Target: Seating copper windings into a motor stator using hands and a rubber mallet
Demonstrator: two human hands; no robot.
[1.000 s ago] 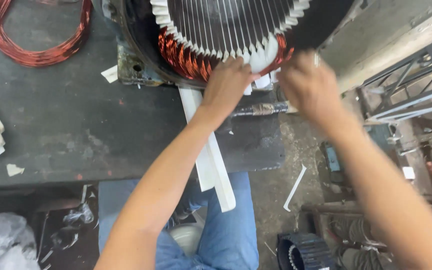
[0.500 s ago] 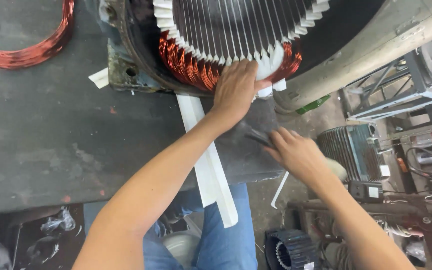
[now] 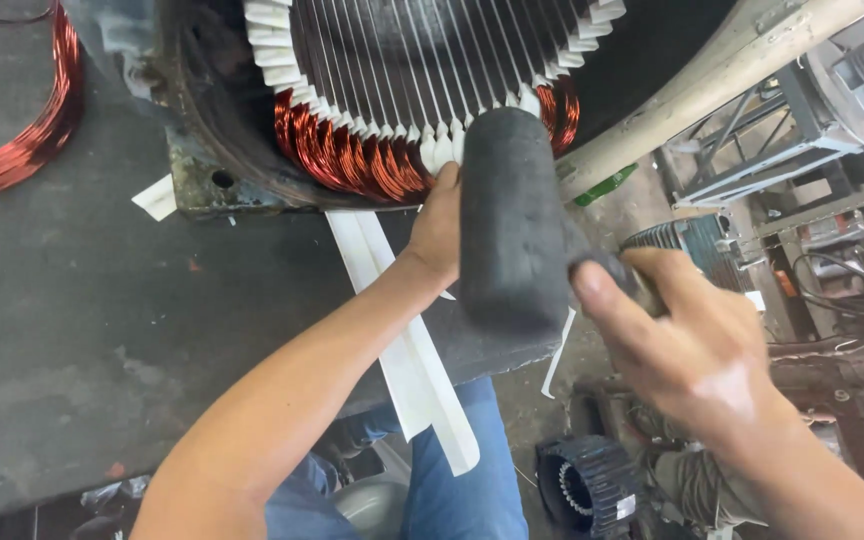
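Observation:
A large motor stator (image 3: 402,90) lies on its side on the dark workbench (image 3: 82,340), with copper windings (image 3: 352,160) and white insulation paper at its slot ends. My left hand (image 3: 439,225) rests at the lower edge of the windings; the mallet head hides its fingers. My right hand (image 3: 687,345) grips the handle of a black rubber mallet (image 3: 512,215), whose head is raised close to the camera, in front of the left hand and the windings.
A coil of copper wire (image 3: 22,140) lies at the bench's far left. White insulation strips (image 3: 412,370) hang over the front edge of the bench. Metal frames, a finned motor housing (image 3: 687,245) and a black fan cover (image 3: 582,485) crowd the floor on the right.
My right hand left the stator, dropped to the bench edge, and now holds a black mallet raised before the windings. My left hand has stayed on the coil ends.

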